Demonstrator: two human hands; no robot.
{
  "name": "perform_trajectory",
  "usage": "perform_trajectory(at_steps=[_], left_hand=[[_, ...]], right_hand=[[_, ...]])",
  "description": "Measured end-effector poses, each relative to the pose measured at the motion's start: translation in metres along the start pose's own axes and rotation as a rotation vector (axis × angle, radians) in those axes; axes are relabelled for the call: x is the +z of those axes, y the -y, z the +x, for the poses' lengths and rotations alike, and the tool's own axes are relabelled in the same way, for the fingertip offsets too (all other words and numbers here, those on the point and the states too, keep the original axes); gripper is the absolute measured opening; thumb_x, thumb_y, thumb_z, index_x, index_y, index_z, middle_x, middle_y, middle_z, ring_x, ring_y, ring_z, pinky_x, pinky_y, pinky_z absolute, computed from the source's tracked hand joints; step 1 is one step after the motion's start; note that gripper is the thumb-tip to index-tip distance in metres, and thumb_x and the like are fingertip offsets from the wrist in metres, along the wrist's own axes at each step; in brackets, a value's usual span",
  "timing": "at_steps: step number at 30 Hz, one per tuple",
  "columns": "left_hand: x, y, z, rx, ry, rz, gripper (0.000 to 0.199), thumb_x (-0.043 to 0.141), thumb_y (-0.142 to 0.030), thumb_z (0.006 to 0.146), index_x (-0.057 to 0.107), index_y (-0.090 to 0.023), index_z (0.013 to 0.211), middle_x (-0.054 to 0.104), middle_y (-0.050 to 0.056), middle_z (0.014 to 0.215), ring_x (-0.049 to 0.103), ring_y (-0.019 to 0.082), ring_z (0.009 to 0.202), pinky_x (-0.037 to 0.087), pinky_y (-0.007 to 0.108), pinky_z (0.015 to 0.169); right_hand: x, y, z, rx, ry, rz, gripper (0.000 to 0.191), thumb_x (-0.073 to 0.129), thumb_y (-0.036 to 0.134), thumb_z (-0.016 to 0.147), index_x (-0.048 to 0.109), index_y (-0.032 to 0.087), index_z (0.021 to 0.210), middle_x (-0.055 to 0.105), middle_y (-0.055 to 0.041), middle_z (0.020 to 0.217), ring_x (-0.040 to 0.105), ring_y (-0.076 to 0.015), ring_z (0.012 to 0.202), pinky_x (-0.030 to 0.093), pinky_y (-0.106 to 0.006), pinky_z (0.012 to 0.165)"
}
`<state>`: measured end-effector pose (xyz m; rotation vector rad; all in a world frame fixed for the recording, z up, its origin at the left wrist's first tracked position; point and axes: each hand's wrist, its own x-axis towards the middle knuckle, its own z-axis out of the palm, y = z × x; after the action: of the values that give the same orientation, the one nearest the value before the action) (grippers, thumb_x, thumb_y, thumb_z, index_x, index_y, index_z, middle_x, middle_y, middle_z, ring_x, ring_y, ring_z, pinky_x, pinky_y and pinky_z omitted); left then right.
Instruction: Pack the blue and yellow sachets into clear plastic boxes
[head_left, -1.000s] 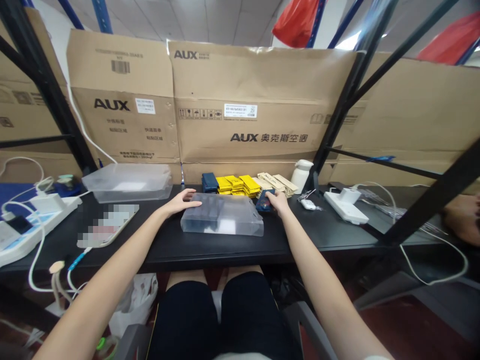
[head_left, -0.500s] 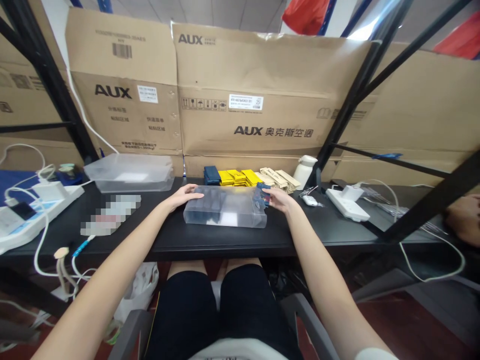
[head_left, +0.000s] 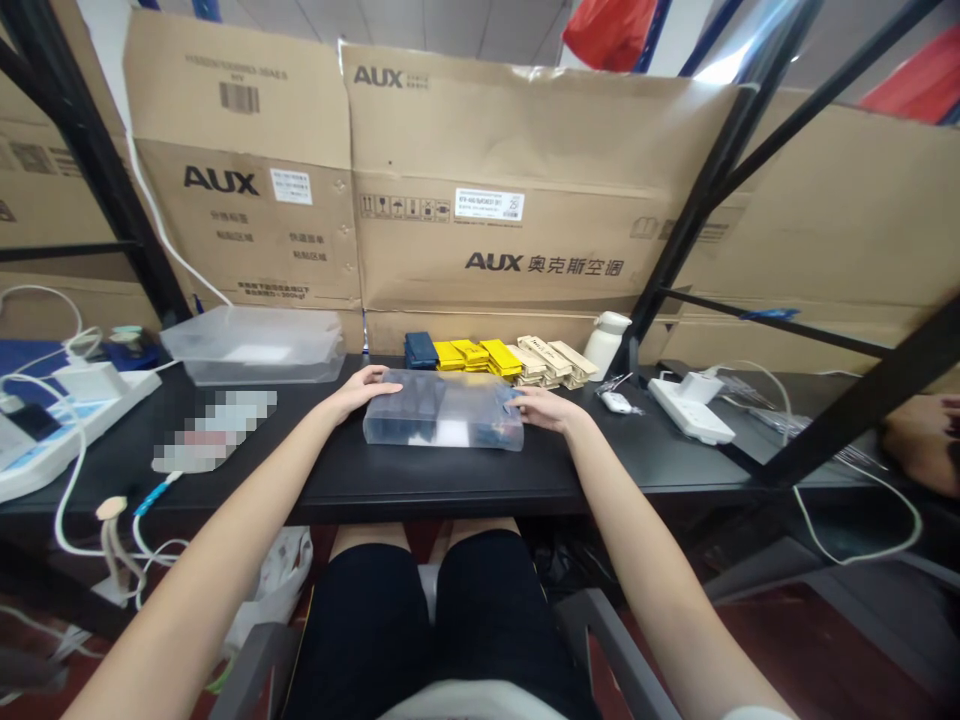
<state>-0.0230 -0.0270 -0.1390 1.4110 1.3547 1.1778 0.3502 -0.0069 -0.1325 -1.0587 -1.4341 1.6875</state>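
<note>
A clear plastic box (head_left: 444, 412) lies on the black table in front of me, with dark packets showing through its left part. My left hand (head_left: 366, 390) grips the box's back left corner, thumb on top. At the right end, my right hand (head_left: 544, 408) has its fingertips at the box's opening, where a dark blue packet (head_left: 507, 398) shows at them, mostly inside the box. Behind the box stand a dark blue stack (head_left: 421, 350), yellow packets (head_left: 501, 358) and beige packets (head_left: 551, 362).
Stacked clear trays (head_left: 259, 350) sit at the back left, near a blurred flat item (head_left: 217, 432). Power strips (head_left: 691, 410) with white cables lie on both sides. A white bottle (head_left: 606, 345) stands behind, beside the black frame. Another person's hand (head_left: 926, 440) is at the far right.
My right hand has moved left against the box's right end, and the dark blue packet has gone further into the box. My left hand stays on the box.
</note>
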Motion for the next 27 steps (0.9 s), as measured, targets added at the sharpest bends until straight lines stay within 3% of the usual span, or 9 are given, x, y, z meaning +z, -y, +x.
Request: perform_trajectory(at_steps=[6,10,18,27], left_hand=[[-0.005,-0.004,-0.004,0.004,0.109,-0.076,0.063,0.088,-0.042,0.050,0.066,-0.022,0.106,0.073,0.007,0.104,0.068,0.028,0.101,0.052,0.040,0.092],[-0.006,-0.004,-0.005,-0.003,0.089,-0.108,0.063,0.089,-0.041,0.048,0.067,-0.021,0.103,0.073,0.007,0.103,0.068,0.028,0.102,0.052,0.040,0.092],[-0.005,-0.002,-0.004,-0.020,0.057,-0.127,0.068,0.090,-0.041,0.047,0.066,-0.020,0.107,0.071,0.009,0.108,0.066,0.029,0.107,0.049,0.041,0.096],[-0.005,-0.002,-0.005,-0.027,0.052,-0.126,0.071,0.091,-0.040,0.045,0.066,-0.020,0.108,0.070,0.009,0.114,0.063,0.029,0.114,0.047,0.038,0.100]], right_hand=[[0.014,0.002,-0.010,0.031,0.194,0.013,0.042,0.077,0.011,0.059,0.069,0.015,0.101,0.073,-0.0069,0.099,0.069,-0.0168,0.089,0.053,-0.030,0.087],[0.024,-0.003,-0.013,-0.038,0.185,0.026,0.045,0.077,0.017,0.063,0.068,0.020,0.107,0.073,-0.0057,0.106,0.069,-0.0168,0.093,0.051,-0.032,0.094],[0.031,-0.017,-0.019,-0.196,0.085,-0.053,0.036,0.081,0.025,0.062,0.073,0.017,0.096,0.074,-0.0067,0.103,0.067,-0.0206,0.096,0.047,-0.037,0.097],[0.050,-0.005,-0.012,-0.186,0.297,-0.251,0.047,0.072,0.043,0.078,0.068,0.018,0.117,0.069,-0.0082,0.120,0.065,-0.0201,0.107,0.044,-0.037,0.102]])
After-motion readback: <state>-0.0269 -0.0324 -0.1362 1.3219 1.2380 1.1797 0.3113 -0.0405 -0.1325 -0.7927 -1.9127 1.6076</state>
